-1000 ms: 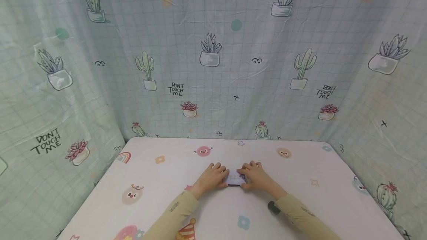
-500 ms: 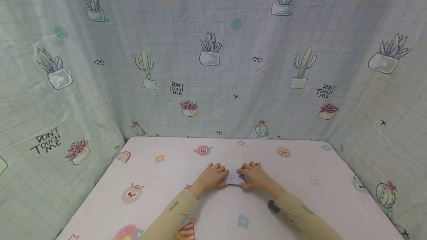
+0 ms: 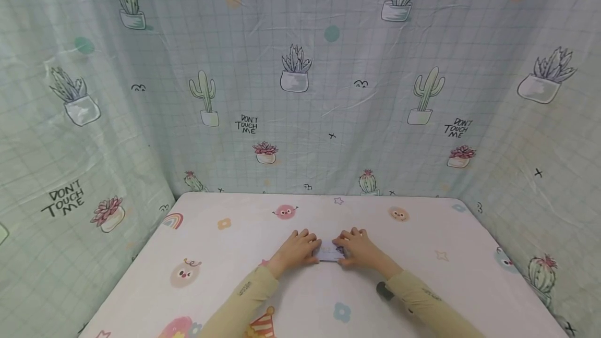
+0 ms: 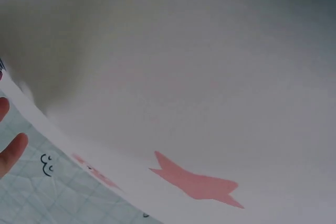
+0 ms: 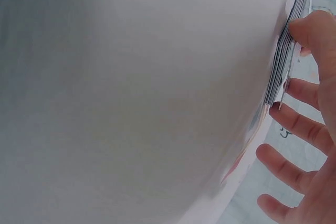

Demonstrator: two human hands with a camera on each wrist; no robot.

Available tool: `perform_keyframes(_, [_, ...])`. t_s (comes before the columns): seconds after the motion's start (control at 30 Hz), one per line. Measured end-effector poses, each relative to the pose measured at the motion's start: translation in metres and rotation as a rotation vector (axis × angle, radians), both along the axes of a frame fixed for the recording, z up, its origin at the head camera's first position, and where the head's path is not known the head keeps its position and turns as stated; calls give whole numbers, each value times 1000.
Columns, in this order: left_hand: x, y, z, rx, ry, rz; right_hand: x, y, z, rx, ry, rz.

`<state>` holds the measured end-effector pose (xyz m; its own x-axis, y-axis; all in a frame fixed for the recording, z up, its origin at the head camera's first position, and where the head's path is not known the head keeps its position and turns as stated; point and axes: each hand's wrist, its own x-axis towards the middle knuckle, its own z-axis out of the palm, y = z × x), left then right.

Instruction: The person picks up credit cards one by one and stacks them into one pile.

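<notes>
In the head view, a small stack of pale cards (image 3: 330, 252) lies flat at the middle of the table, its top printed in colour at the right end. My left hand (image 3: 299, 249) grips its left end, thumb at the near edge and fingers at the far one. At the other end my right hand (image 3: 358, 251) holds the stack likewise. The right wrist view shows the many thin layers of the card stack (image 5: 286, 45) from the side, with the top layer slightly apart from those below. Only fingertips (image 4: 16, 148) of my left hand show in the left wrist view.
A pale tablecloth (image 3: 225, 260) with cartoon prints covers the table. Curtains (image 3: 347, 103) printed with cacti stand behind it and on both sides. Beside the right sleeve (image 3: 424, 299) lies a dark green round patch (image 3: 384, 291), partly covered by the sleeve.
</notes>
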<state>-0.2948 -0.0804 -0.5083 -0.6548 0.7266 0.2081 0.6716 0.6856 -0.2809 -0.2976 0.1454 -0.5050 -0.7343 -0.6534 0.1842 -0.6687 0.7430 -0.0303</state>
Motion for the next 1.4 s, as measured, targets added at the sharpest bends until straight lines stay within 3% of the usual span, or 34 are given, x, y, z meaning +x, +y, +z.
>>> perform_keyframes(0.27, [-1, 1, 1, 2, -35, 3, -1, -1, -1, 0, -20, 4])
perform_keyframes(0.67, [0, 3, 2, -28, -11, 11, 0, -1, 1, 5, -16, -14])
perform_keyframes(0.9, [0, 2, 2, -36, 1, 16, -2, -1, -1, 16, -61, -36])
perform_keyframes(1.13, [1, 2, 4, -47, -20, 33, -3, 2, -4, 6, -51, -15])
perform_keyframes(1.4, [3, 2, 6, -47, -11, 15, -4, 4, -5, 10, -54, -30])
